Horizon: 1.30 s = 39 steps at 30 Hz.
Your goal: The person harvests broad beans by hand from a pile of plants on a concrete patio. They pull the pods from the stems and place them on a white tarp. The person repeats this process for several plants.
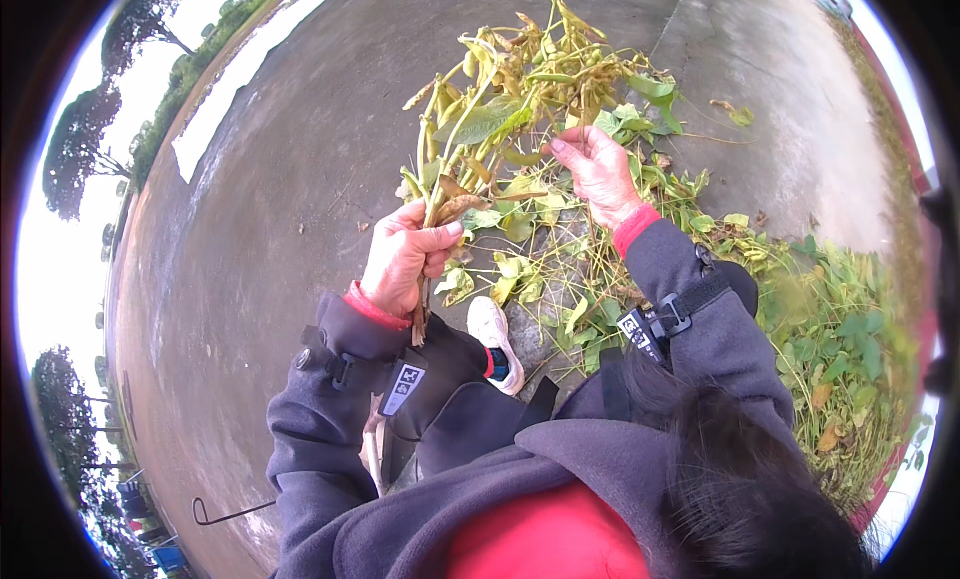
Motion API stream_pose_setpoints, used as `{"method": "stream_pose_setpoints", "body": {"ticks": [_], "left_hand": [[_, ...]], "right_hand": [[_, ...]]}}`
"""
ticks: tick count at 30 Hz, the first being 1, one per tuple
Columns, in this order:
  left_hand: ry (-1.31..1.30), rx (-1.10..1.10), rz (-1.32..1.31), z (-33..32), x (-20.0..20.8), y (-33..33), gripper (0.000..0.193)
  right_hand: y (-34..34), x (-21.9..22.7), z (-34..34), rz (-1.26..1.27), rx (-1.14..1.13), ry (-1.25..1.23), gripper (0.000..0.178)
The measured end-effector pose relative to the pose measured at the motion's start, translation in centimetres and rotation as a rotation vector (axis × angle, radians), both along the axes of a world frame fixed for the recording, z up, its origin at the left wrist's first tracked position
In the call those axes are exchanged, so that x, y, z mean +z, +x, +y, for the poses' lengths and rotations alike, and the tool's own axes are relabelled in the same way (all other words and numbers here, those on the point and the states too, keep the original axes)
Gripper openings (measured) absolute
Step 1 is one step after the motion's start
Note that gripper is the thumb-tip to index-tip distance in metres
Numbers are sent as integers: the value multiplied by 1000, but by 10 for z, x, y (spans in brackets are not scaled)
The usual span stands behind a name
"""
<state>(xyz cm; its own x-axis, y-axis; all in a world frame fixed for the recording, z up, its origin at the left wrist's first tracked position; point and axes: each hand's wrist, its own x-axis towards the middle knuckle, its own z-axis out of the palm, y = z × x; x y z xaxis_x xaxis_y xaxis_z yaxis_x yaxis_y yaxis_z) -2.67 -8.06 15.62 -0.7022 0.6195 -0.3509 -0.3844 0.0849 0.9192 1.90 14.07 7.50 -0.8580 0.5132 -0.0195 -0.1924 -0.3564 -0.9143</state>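
Note:
My left hand (408, 256) is wrapped round the lower stems of a bunch of bean plants (470, 109). The bunch leans up and away from me, thick with yellow-green and brownish pods and a few leaves. Below my fist stick out the cut brown stem ends. At the right side of the bunch, my right hand (597, 174) has thumb and forefinger pinched together at a thin part of the plant. Whether that part is a leaf stalk or a pod is too small to tell.
Loose leaves and stripped stalks (560, 279) lie on the concrete floor (260, 209) beneath my hands. A larger heap of leafy green plants (840, 364) is at the right. My white shoe (490, 329) stands beside the litter. A bent metal rod (230, 512) shows at the lower left.

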Motion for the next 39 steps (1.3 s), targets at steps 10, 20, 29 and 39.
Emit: {"method": "stream_pose_setpoints", "body": {"ticks": [10,20,29,39], "left_hand": [[-57,151,-12,-21,-24,-18,17],[166,443,-20,-32,-59,-41,14],[87,493,-106,-17,-81,-57,16],[-5,564,-102,20,-90,-74,22]], "right_hand": [[30,-11,56,-263,-331,221,6],[28,-26,41,-73,-395,719,19],[66,-21,41,-217,-119,505,17],[40,-64,57,-328,-117,488,20]]}}
